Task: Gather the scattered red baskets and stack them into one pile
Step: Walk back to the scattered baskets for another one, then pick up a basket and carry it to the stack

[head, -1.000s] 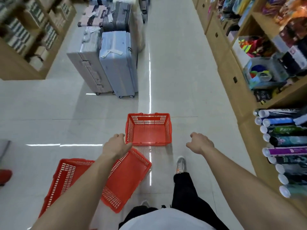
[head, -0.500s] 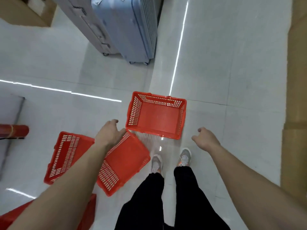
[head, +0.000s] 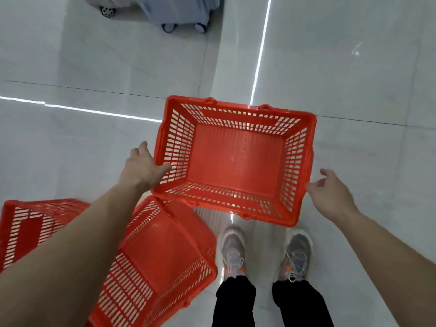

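Red basket (head: 236,161) — left grip (head: 144,169) on its rim, right grip (head: 331,197) just beside

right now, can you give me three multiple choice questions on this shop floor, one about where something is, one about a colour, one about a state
1. Where is the upright basket? A on a shelf; B just ahead of the shoes; C behind the heels.
2. What colour are the trousers? A black; B white; C blue.
3. What does the upright basket hold? A bottles; B another basket; C nothing.
Answers: B, its near rim lies just beyond the toes; A, both legs show black; C, its bare red bottom shows.
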The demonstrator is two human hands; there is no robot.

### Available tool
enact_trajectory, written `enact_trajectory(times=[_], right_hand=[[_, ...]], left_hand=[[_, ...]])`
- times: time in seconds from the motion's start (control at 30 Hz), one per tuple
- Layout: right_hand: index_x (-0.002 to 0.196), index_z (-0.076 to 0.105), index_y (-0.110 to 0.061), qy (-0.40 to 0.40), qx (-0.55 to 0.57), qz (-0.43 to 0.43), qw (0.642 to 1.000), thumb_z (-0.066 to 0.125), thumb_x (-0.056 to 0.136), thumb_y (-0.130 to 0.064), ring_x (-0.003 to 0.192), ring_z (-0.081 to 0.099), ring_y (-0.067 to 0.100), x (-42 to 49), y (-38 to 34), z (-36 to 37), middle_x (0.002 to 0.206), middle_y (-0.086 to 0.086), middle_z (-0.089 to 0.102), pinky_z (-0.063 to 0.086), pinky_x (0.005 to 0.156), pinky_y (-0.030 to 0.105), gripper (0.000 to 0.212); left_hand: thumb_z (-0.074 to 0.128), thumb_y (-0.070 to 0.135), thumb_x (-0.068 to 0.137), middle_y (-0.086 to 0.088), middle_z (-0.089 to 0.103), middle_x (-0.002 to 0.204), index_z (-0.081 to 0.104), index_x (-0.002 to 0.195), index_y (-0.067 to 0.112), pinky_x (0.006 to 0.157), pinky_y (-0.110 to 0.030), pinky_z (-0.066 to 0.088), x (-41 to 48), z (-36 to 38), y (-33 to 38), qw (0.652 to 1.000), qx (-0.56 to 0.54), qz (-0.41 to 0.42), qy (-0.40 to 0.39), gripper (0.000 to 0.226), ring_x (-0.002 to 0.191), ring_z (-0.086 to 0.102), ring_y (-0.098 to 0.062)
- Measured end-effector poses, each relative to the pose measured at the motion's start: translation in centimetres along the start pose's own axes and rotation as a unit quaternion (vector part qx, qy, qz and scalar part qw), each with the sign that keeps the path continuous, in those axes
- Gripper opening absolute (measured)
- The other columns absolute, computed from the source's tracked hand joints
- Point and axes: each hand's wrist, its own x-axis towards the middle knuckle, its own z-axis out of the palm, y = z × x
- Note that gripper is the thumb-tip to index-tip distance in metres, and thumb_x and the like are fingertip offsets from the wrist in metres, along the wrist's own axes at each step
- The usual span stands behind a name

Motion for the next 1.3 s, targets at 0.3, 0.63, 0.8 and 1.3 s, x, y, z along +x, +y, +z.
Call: enact_trajectory(times=[0.3, 0.63, 0.8, 1.3], right_hand=[[0.124, 0.040, -0.011, 0.132, 0.023, 0.003, 0.991, 0.051, 0.099, -0.020, 0.102, 0.063, 0.045, 5.3, 1.0, 7.5, 0.119, 0.021, 0.065, 0.053, 0.086, 0.053, 0.029], [0.123, 0.051, -0.004, 0.179, 0.028, 0.021, 0.983, 0.054, 0.098, -0.019, 0.100, 0.062, 0.047, -6.1, -5.3, -7.9, 0.112, 0.025, 0.066, 0.047, 0.081, 0.045, 0.030], [0.121, 0.052, -0.007, 0.173, 0.034, -0.017, 0.984, 0.052, 0.095, -0.022, 0.100, 0.063, 0.045, -16.8, -12.0, -18.7, 0.112, 0.023, 0.066, 0.050, 0.086, 0.048, 0.030], [0.096, 0.060, -0.027, 0.000, 0.009, -0.339, 0.941, 0.056, 0.081, -0.031, 0.081, 0.068, 0.024, -45.2, -24.1, -27.1, 0.086, -0.004, 0.066, 0.053, 0.075, 0.034, 0.016]], left_hand=[[0.069, 0.031, 0.090, -0.013, 0.050, 0.143, 0.013, 0.152, 0.023, 0.093, -0.056, 0.050, 6.2, 7.1, -1.8, 0.983, -0.180, 0.039, -0.007, 0.085, 0.118, 0.058, -0.037], [0.048, 0.010, 0.092, -0.017, 0.063, 0.123, 0.042, 0.141, 0.013, 0.091, -0.046, 0.050, -5.3, -5.8, 0.4, 0.973, -0.177, 0.124, 0.085, 0.050, 0.105, 0.060, -0.036], [0.047, 0.014, 0.091, -0.010, 0.067, 0.111, 0.043, 0.134, 0.026, 0.084, -0.047, 0.054, -17.6, -18.5, -1.0, 0.963, -0.223, 0.106, 0.109, 0.044, 0.093, 0.065, -0.032], [0.057, 0.022, 0.085, 0.000, 0.071, 0.100, 0.050, 0.133, 0.032, 0.076, -0.033, 0.045, -60.3, -26.5, -16.6, 0.831, -0.374, -0.198, 0.361, 0.050, 0.093, 0.067, -0.031]])
